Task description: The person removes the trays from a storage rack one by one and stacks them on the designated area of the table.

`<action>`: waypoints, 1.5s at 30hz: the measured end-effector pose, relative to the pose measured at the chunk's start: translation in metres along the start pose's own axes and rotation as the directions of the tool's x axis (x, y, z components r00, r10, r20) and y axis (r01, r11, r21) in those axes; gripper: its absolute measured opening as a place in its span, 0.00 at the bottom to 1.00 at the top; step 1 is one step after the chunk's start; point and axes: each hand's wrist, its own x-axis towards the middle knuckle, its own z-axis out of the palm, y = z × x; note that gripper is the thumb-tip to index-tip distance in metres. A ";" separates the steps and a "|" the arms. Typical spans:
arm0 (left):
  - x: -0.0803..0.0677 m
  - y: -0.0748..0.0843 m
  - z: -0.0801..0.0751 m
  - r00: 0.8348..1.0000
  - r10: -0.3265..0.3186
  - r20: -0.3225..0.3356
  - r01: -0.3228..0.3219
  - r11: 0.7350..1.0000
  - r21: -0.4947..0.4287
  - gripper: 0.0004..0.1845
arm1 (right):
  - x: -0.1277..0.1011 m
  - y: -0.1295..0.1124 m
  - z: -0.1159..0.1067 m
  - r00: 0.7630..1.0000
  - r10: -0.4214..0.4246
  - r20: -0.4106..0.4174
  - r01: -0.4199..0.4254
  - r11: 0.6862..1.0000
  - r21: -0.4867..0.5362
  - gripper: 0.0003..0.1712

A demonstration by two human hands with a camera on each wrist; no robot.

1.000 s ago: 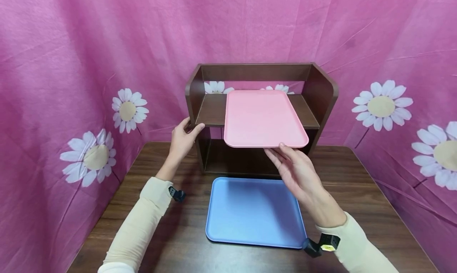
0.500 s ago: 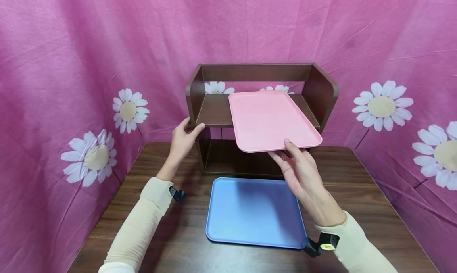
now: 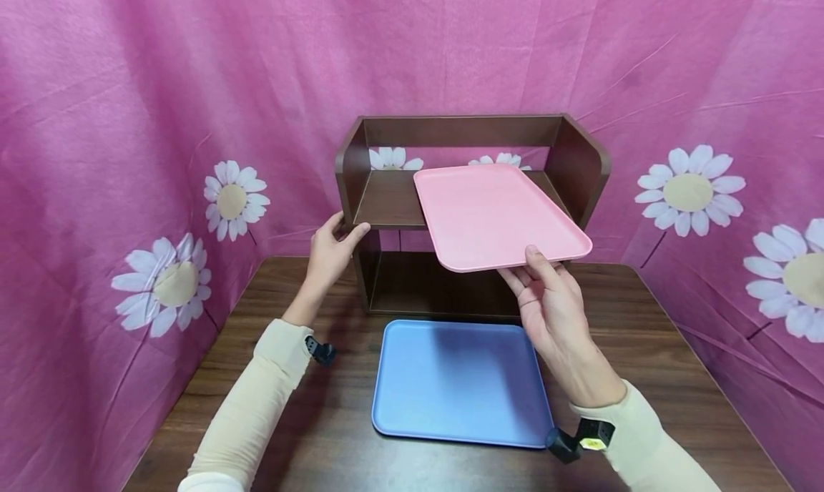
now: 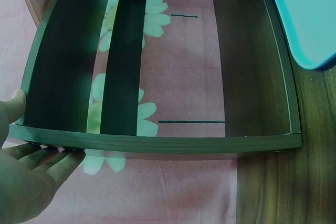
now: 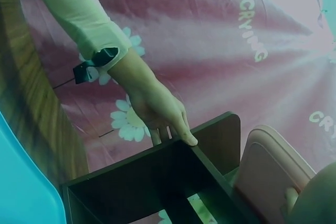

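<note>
While the left hand (image 3: 330, 252) steadies the shelf (image 3: 360, 184) at its left side panel, thumb on the front edge and relaxed fingers (image 4: 50, 156) lying flat against the outer face, the right hand (image 3: 547, 302) holds the pink tray (image 3: 498, 217) by its near edge, thumb on top and fingers curled underneath. That tray lies half on the upper board of the shelf, its far part resting inside and its near part jutting out over the front, skewed so the near right corner swings out towards the right panel. Below, on the surface (image 3: 650, 349), a blue tray (image 3: 457, 381) lies flat just before the shelf, untouched. As I read it, the step in hand is moving the pink tray on that upper board, and I cannot tell whether it is going in or coming out. Either way, the next move calls for squaring the tray with the side panels, keeping it level so it does not tip off the board, and keeping the shelf braced.
</note>
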 end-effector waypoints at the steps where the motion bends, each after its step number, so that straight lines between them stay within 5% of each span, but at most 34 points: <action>1: 0.000 0.000 0.000 1.000 0.000 0.001 0.000 1.000 -0.002 0.30 | 0.000 -0.001 0.000 1.000 -0.005 0.003 0.005 1.000 -0.002 0.26; 8: -0.001 0.001 -0.001 1.000 -0.010 0.011 0.010 0.999 -0.042 0.30 | 0.001 -0.011 -0.002 0.999 -0.040 -0.001 0.040 0.999 0.033 0.14; 30: 0.000 -0.001 0.001 1.000 -0.012 0.011 0.013 0.999 -0.038 0.28 | 0.002 -0.038 -0.007 0.997 -0.048 0.058 0.045 0.998 0.050 0.15; 40: -0.013 0.037 -0.005 1.000 -0.011 0.028 0.012 0.999 -0.030 0.25 | 0.000 -0.046 -0.003 0.998 -0.024 0.059 0.024 1.000 0.000 0.10; 45: -0.015 0.042 -0.006 1.000 0.003 0.024 -0.002 0.999 -0.034 0.25 | 0.001 -0.051 -0.003 0.998 -0.020 0.063 0.021 1.000 -0.014 0.08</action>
